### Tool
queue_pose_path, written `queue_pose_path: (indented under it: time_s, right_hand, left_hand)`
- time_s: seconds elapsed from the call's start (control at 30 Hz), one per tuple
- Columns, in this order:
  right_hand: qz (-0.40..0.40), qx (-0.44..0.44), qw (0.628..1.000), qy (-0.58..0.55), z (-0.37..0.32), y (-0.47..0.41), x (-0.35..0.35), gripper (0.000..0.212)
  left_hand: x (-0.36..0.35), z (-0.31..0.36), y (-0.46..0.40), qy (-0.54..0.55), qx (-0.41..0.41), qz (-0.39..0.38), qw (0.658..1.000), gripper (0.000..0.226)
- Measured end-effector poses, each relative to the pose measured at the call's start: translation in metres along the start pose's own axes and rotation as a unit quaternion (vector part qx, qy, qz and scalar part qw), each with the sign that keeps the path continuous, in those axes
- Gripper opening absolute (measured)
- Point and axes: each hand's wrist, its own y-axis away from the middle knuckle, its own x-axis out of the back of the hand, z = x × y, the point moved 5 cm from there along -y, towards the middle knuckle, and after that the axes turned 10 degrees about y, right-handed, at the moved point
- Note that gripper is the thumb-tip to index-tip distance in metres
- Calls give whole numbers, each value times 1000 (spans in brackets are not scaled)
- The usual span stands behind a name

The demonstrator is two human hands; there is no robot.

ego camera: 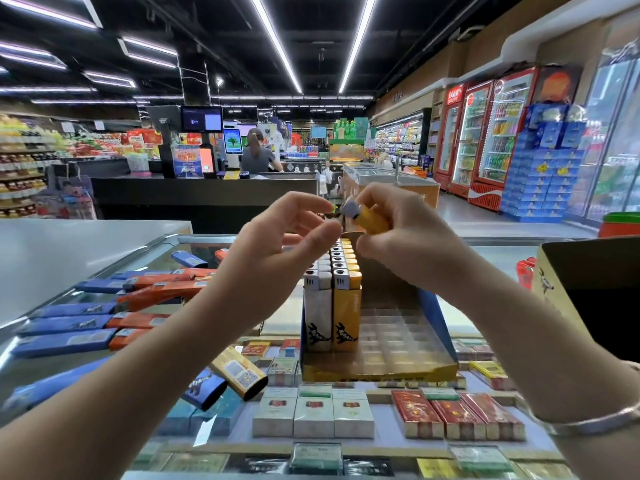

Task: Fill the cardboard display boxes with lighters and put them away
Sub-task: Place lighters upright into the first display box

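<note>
**Light, slick lighters: hold by the body, drop in upright**

On the left of the glass counter (104,258) lie the loose lighters (104,308), blue and orange, flat on their sides and partly overlapping. They look like small, rigid plastic pieces, light enough for a fingertip pinch, but their glossy sleeves would likely slip if squeezed at the ends. A pinch across the broad faces, mid-body, seems safest.

The left hand (277,237) is raised with fingers loosely curled and spread, holding nothing that can be made out.

Below it stands the box (381,370), a thin cardboard tray with a clear slotted insert. Two rows at its left side are already filled with white and yellow lighters standing upright; the slots to the right are still bare. The card looks soft and would probably slide or buckle if pushed hard, so each piece should go straight down.

The right hand (408,244) is closed around a yellow lighter (369,219), gripped by its body, metal cap pointing left toward the other hand, held above the filled rows.
</note>
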Motion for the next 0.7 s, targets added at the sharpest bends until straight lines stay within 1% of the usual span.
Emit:
queue_pose_path:
  time_s: [0.07, 0.2, 0.27, 0.3, 0.43, 0.53, 0.57, 0.63, 0.67, 0.7]
  right_hand:
    - [2, 41, 997, 72, -8, 4, -5, 24]
    - [18, 92, 983, 157, -15, 8, -10, 23]
    - [26, 101, 983, 153, -15, 8, -10, 24]
    - [21, 99, 987, 127, -14, 7, -10, 26]
    - [-6, 65, 998, -1, -8, 2, -7, 37]
    - [36, 32, 997, -66, 4, -2, -1, 38]
    - [62, 9, 996, -62, 11, -3, 1, 38]
    - [105, -55, 993, -21, 29, -5, 3, 30]
    - [105, -88, 991, 7, 39, -5, 2, 24]
    - [89, -114, 989, 28, 47, -5, -1, 17]
  left_hand:
    - [0, 1, 0, 35, 7, 4, 999, 27]
    - [-1, 1, -1, 58, 20, 4, 998, 26]
    - [1, 1, -1, 72, 23, 14, 997, 23]
    - [3, 2, -1, 80, 22, 24, 996, 22]
    - [11, 5, -2, 100, 15, 64, 993, 17]
    - [16, 10, -2, 94, -2, 84, 992, 18]
    - [16, 13, -2, 87, -9, 79, 993, 16]
    - [13, 18, 1, 84, -20, 50, 995, 17]
    - [10, 19, 2, 89, -25, 29, 995, 18]
    - [6, 20, 3, 91, -27, 8, 995, 19]
